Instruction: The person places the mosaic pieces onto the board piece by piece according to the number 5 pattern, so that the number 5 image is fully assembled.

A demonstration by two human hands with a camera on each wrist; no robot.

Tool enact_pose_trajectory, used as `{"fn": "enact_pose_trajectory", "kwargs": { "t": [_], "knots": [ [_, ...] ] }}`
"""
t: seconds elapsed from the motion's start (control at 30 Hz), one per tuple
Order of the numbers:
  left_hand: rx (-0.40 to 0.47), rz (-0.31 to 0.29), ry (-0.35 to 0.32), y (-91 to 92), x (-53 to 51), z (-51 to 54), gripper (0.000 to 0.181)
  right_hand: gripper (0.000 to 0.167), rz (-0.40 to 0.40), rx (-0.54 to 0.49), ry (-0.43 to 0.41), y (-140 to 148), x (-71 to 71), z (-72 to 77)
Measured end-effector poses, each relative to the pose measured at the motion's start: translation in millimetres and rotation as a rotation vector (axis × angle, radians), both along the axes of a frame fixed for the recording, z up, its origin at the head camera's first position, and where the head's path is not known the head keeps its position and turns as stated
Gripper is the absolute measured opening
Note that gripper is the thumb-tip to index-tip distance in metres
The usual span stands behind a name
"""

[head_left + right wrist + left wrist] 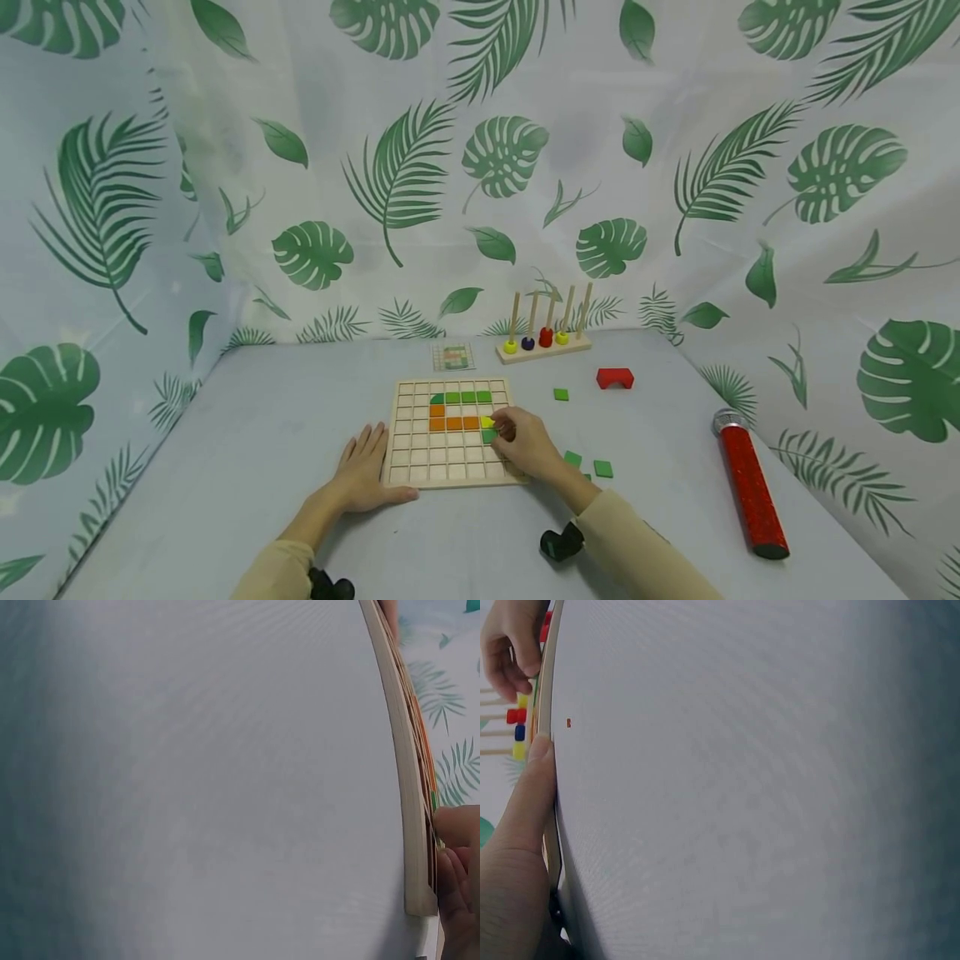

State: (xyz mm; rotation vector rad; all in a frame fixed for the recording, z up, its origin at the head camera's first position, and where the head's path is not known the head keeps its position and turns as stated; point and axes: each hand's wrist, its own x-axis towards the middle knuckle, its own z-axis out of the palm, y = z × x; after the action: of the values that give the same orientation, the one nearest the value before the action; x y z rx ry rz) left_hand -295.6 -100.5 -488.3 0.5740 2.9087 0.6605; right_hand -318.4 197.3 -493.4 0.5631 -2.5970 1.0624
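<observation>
A wooden grid board (420,465) lies on the table, with orange tiles (454,423), a row of green tiles (468,397) and a yellow tile (487,422) in its cells. My left hand (365,471) rests with fingers spread at the board's left edge, its thumb along the near corner. At the board's right side, my right hand (528,442) has curled fingers and appears to pinch a green tile (489,436) just below the yellow one. The right fingertips (450,825) are at the board's surface; their exact contact is partly hidden.
Loose green tiles (603,468) lie right of the board, some partly behind the right forearm. A pattern card (453,357) and a peg stand with coloured beads (546,350) are behind it. A red arch block (615,378) and a red microphone (752,492) lie at right.
</observation>
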Motion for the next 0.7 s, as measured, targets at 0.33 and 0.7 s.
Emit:
{"fn": "enact_pose_trajectory", "kwargs": {
  "t": [0.33, 0.7],
  "knots": [
    [0.003, 0.004, -0.002, -2.1, -0.2, -3.3, 0.119, 0.029, -0.022, -0.123, -0.059, 5.2, 4.8, -0.3],
    [0.010, -0.002, -0.005, -1.1, -2.7, -3.4, 0.119, 0.030, -0.111, -0.147, -0.147, 41.0, 10.8, 13.1]
  ]
}}
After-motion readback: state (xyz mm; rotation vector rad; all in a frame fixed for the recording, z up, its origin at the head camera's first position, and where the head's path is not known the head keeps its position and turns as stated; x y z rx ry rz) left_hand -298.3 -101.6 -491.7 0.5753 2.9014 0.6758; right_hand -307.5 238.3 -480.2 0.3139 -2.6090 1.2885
